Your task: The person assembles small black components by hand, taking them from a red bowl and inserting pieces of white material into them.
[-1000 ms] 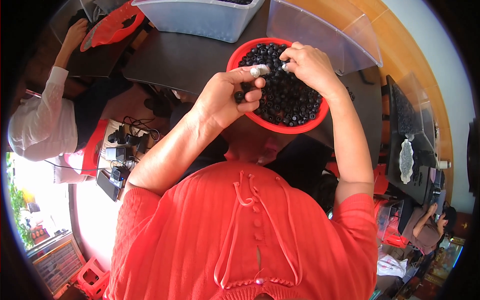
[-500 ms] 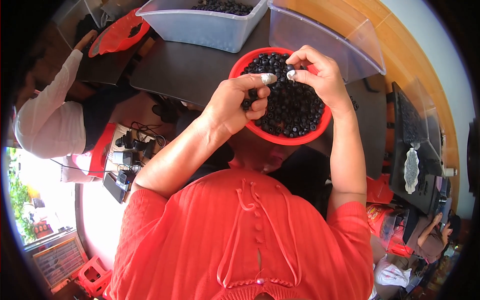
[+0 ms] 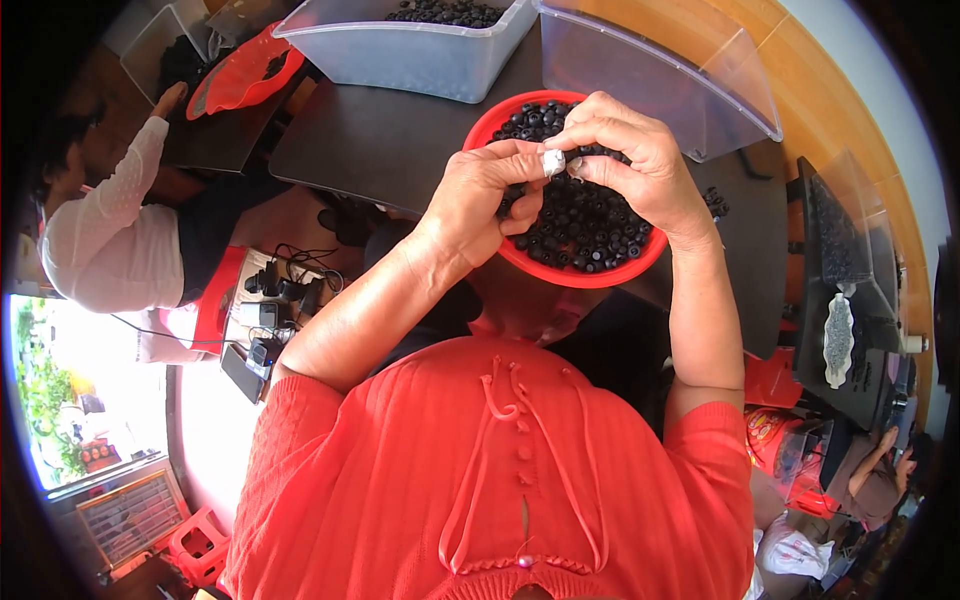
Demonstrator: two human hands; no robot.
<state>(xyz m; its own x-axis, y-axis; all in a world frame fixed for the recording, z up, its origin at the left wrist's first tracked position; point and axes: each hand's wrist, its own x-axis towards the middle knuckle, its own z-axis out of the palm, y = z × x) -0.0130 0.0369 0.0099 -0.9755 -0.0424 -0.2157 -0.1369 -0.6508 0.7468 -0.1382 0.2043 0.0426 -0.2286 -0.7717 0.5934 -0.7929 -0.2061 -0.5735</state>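
A red round bowl [image 3: 600, 280] on the dark table is heaped with small black round plastic pieces [image 3: 590, 235], some showing a hole in the top. Over it, my left hand [image 3: 475, 195] and my right hand [image 3: 645, 175] meet at the fingertips. White wrapping covers my left thumb tip, and white also shows at my right thumb. A black piece sits pinched between my right thumb and fingers, mostly covered by them, against my left thumb. My left fingers curl round more black pieces, partly visible at the palm.
Behind the bowl stand a translucent bin [image 3: 395, 60] holding black pieces and another clear bin [image 3: 650, 90]. A co-worker in white [image 3: 110, 245] reaches to a red basin [image 3: 245, 85] at left. Chargers and cables [image 3: 265, 310] lie at my left. A scalloped tray [image 3: 838, 340] rests on the right-hand table.
My hands have come together; the right has brought its black piece over to the left thumb. The view has shifted slightly.
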